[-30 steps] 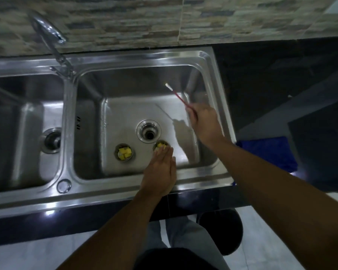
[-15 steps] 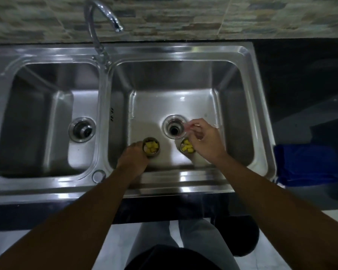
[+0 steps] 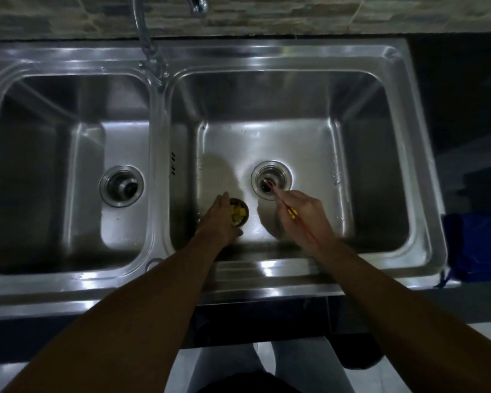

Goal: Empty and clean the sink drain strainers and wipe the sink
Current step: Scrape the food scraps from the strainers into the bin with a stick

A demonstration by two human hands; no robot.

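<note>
One full strainer [image 3: 240,215] is gripped by the left hand [image 3: 219,224]. The right hand [image 3: 305,218] holds a red brush [image 3: 277,196], tip now moved into the drain [image 3: 284,172]; emptying remains pending.

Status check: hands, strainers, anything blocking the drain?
Left hand grips strainer full of yellow scraps. Right hand holds thin red brush, tip in right drain. Second strainer not visible.

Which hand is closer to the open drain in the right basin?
Right. The right hand sits just beside the drain, toward the person, holding a red stick whose tip reaches it; the left hand is farther left, gripping a strainer.
</note>
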